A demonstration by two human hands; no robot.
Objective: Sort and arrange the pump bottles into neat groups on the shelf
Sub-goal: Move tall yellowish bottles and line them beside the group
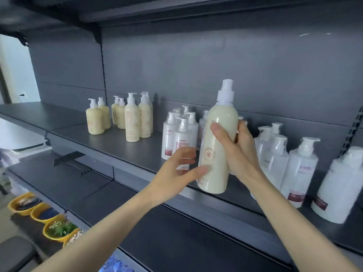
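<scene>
DESK: What do the hands show?

PHOTOGRAPHER: A person's right hand (237,150) wraps the middle of a tall cream plastic bottle with a white pump top (222,118), held upright and clear of the dark grey metal shelf (117,142). The left hand (174,171) is loose-fingered, its thumb laid on the bottle's lower front; it clasps nothing.

DESK: And around that bottle?

PHOTOGRAPHER: Just left of it, partly behind, stands a cluster of slim white pump bottles with red labels (183,138). Farther left, well apart, are matching tall cream pump bottles (132,122), then squat cream pump bottles (95,122). To its right stand large white film-wrapped pump bottles (300,169).

DESK: How far along?

PHOTOGRAPHER: Mostly sorted, it seems: four groups stand by kind. The held bottle looks the stray, likely bound for the tall cream group. The bottles to its right sit in a loose line and may want squaring.
</scene>
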